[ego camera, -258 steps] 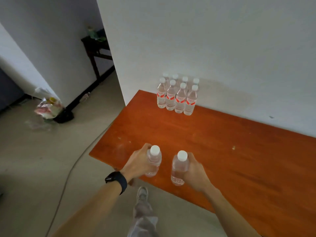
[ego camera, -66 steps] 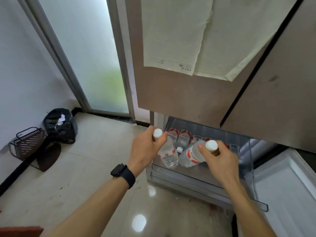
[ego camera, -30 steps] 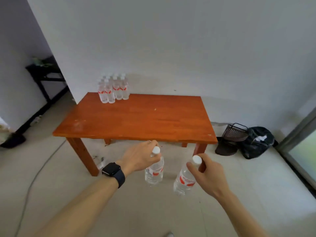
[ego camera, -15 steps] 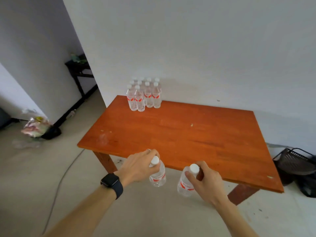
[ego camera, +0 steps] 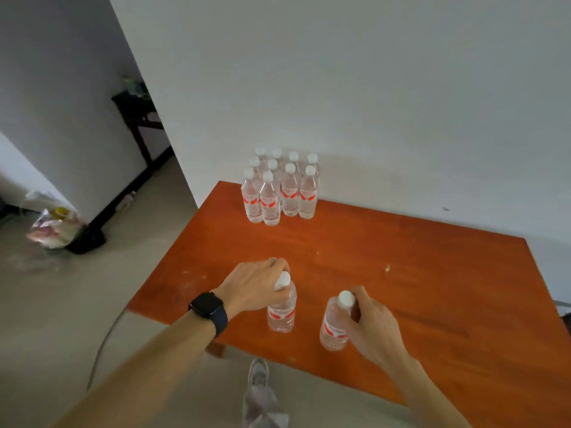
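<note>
My left hand (ego camera: 255, 285), with a dark watch on the wrist, grips the neck of a clear water bottle (ego camera: 281, 313) with a white cap and red label. My right hand (ego camera: 370, 322) grips the neck of a second such bottle (ego camera: 333, 325). Both bottles hang upright over the near part of the orange wooden table (ego camera: 401, 273); whether their bases touch it I cannot tell. A cluster of several matching bottles (ego camera: 279, 189) stands at the table's far left corner against the white wall.
A dark side table (ego camera: 136, 115) stands in the passage at the left. A plastic bag of rubbish (ego camera: 52, 227) lies on the floor beside a black base. A grey cable (ego camera: 105, 338) runs along the floor by the table's left edge. My shoe (ego camera: 258, 375) is below.
I have come closer to the table. Both bottles, carried from the fridge drawer, have moved from below the table's front edge to over its near surface.
</note>
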### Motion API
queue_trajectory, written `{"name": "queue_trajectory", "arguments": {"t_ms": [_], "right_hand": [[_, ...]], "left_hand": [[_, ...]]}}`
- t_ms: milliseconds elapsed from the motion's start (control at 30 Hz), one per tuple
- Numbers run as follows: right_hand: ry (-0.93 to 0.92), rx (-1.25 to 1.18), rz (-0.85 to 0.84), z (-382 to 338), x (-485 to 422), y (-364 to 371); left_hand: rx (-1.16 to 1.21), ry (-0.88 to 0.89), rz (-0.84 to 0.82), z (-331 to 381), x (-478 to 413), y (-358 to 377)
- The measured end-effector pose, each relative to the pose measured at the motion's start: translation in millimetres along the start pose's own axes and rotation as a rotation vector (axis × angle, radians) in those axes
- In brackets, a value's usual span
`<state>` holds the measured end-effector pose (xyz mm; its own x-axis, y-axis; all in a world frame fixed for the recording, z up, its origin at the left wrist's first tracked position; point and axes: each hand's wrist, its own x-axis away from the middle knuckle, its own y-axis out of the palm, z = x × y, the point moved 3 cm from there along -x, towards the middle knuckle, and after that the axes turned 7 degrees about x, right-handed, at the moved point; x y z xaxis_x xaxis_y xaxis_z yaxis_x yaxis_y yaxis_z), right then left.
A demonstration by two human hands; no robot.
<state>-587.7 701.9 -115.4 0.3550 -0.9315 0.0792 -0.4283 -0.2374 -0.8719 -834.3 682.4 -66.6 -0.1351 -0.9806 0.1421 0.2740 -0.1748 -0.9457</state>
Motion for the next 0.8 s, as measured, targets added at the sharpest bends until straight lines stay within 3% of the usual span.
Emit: {"name": "queue_trajectory", "arguments": {"t_ms": [233, 467, 800], "right_hand": [[0.075, 0.098, 0.012, -36.8, -123.4, 18.0], [0.089, 0.134, 0.053, -56.8, -224.8, 24.2], [0.074, 0.159, 0.042, -68.5, -321.4, 22.2]], "left_hand": [[-0.1, 0.195, -0.084, -82.7, -120.4, -29.0], [-0.128, 0.371, 0.017, -131.3, -217.6, -59.7], [-0.254, 0.425, 0.062, -160.3, -289.5, -64.8]]}}
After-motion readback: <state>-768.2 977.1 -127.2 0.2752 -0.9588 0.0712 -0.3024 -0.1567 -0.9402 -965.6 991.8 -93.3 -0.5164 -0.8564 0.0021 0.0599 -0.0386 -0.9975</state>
